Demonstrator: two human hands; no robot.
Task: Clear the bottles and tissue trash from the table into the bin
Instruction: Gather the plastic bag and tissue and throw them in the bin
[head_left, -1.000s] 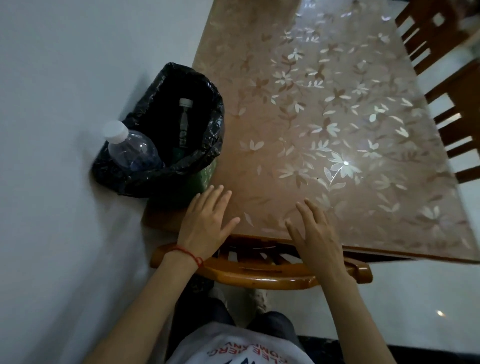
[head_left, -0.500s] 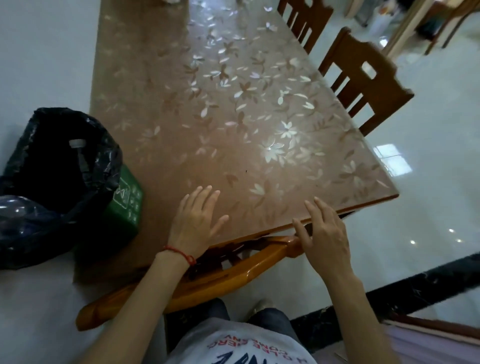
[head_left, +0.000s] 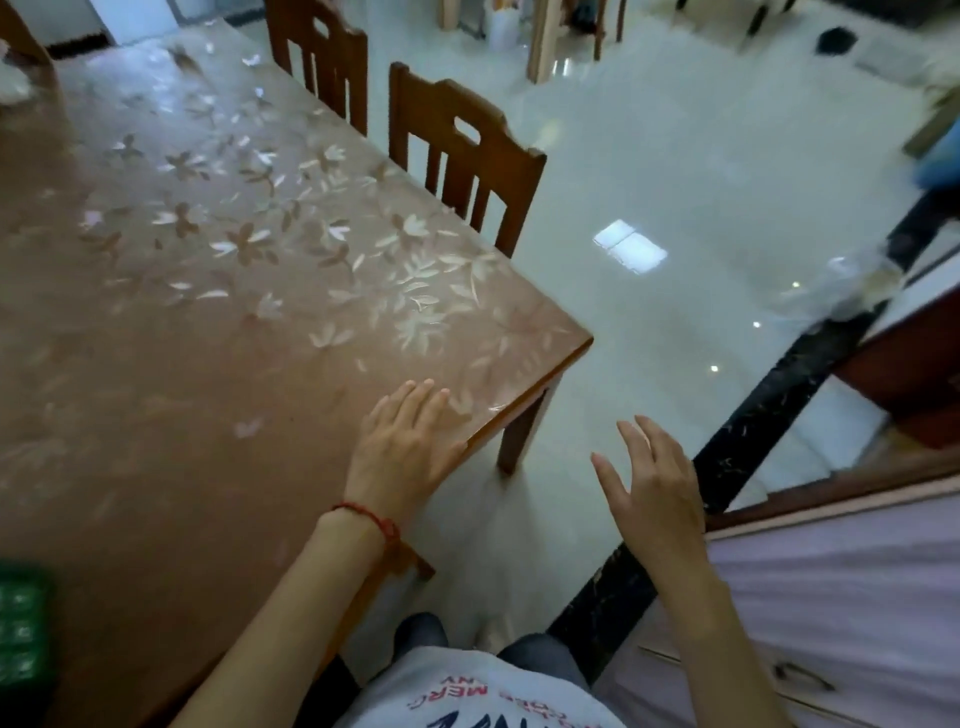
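The brown table (head_left: 156, 364) with a flower-patterned cover fills the left of the view. My left hand (head_left: 405, 447), with a red string at the wrist, lies flat with straight fingers near the table's near right corner. My right hand (head_left: 654, 488) hovers over the floor to the right of the table, fingers spread, holding nothing. Only a green corner of the bin (head_left: 21, 639) shows at the bottom left edge. No bottle is in view. Something white and blurred (head_left: 13, 83) lies at the table's far left edge; I cannot tell what it is.
Two wooden chairs (head_left: 462, 156) stand along the table's far right side. A pale glossy floor (head_left: 701, 208) spreads to the right. A black marble strip (head_left: 769, 415) and a pale cabinet with drawers (head_left: 831, 623) lie at the right.
The view has swung right, so the black-bagged bin with its bottles has left the frame. My right hand has come off the table edge and now hovers over the floor.
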